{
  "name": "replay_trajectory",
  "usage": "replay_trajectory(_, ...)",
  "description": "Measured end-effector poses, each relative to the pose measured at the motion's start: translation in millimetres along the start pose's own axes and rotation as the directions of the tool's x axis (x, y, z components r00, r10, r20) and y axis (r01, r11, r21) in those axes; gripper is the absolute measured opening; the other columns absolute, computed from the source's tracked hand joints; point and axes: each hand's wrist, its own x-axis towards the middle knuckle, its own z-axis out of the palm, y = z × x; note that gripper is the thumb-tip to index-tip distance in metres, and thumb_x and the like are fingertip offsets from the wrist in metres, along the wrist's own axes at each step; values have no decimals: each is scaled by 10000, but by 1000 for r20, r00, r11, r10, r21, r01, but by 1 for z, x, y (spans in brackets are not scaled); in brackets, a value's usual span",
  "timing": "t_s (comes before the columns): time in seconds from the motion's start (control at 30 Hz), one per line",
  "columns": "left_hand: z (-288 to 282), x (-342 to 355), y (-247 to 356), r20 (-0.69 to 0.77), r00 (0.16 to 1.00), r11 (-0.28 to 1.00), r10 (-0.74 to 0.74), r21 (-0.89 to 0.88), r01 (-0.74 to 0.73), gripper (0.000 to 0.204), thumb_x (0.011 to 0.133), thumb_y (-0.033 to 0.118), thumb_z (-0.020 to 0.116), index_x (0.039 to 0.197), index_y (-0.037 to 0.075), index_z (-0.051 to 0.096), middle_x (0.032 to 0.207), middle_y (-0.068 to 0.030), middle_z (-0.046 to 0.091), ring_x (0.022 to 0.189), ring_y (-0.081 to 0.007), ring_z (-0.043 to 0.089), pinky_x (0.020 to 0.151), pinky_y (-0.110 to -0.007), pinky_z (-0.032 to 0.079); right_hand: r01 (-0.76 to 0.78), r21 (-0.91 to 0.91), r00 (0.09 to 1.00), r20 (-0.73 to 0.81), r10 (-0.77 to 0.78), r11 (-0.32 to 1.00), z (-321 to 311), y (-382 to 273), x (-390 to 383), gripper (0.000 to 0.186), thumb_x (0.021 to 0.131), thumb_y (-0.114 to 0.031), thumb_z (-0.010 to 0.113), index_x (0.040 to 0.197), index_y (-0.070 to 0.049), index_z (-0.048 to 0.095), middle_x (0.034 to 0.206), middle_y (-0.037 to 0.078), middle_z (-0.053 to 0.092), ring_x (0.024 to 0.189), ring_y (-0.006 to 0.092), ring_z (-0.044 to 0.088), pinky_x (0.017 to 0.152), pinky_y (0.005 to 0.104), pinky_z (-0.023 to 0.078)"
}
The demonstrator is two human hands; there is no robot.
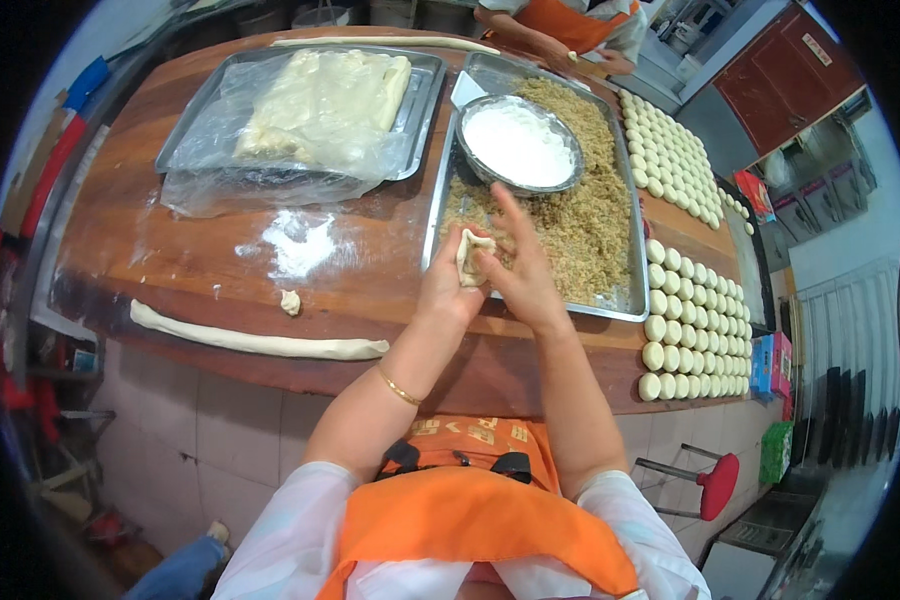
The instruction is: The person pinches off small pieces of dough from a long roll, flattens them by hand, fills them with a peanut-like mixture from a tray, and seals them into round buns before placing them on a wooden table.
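My left hand (448,282) is closed around a small cupped piece of dough (472,258), its rim turned upward. My right hand (522,262) presses the dough's edge with the thumb while its other fingers stretch away toward the tray. Both hands are above the near left corner of a metal tray (598,312) of crumbly brown filling (595,220). On that filling rests a metal bowl (515,186) of white powder (518,142). Left of my forearm lies a long dough rope (255,340), with a small dough lump (290,302) just beyond it.
At the far left, a tray (425,100) holds a big dough slab (335,95) partly under plastic sheeting (220,185). Flour (300,245) dusts the wooden table (120,225). Rows of round dough pieces (685,330) line the right side. Across the table works a person in an orange apron (570,25). A red stool (718,487) stands at right.
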Motion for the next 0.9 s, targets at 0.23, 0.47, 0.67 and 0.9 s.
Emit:
replay_trajectory(0.23,6,-6,-14,-16,992,978,123,171,-118,244,1051,270,495,1153,73,598,1099,-64,633,1014,-195,627,897,-376,534,-253,192,960,171,221,948,4,13,-1,468,935,-1,545,1400,-52,517,1281,88,576,1136,141,564,970,275,461)
replay_trajectory(0.47,15,-29,1,179,979,952,95,271,-142,367,1042,368,507,1181,41,599,1119,-51,627,1037,-157,617,865,-329,517,-319,480,940,269,208,817,1,-13,-3,524,886,-49,574,1402,-38,480,1347,158,554,1212,228,551,1037,345,438)
replay_trajectory(0.67,9,-15,-8,77,976,919,202,329,-216,264,1031,309,549,1100,60,602,978,-27,629,894,-130,630,777,-278,534,-57,130,994,96,45,990,18,2,-20,539,872,-8,492,1409,-21,454,1352,163,551,1272,265,521,1089,365,384)
replay_trajectory(0.9,36,-38,-3,251,962,907,111,371,-202,245,1040,292,521,1162,84,560,980,-13,606,815,-90,610,665,-235,524,-398,403,918,175,357,824,2,-16,-5,565,856,-59,494,1419,-42,449,1285,79,562,1015,112,576,793,227,515)
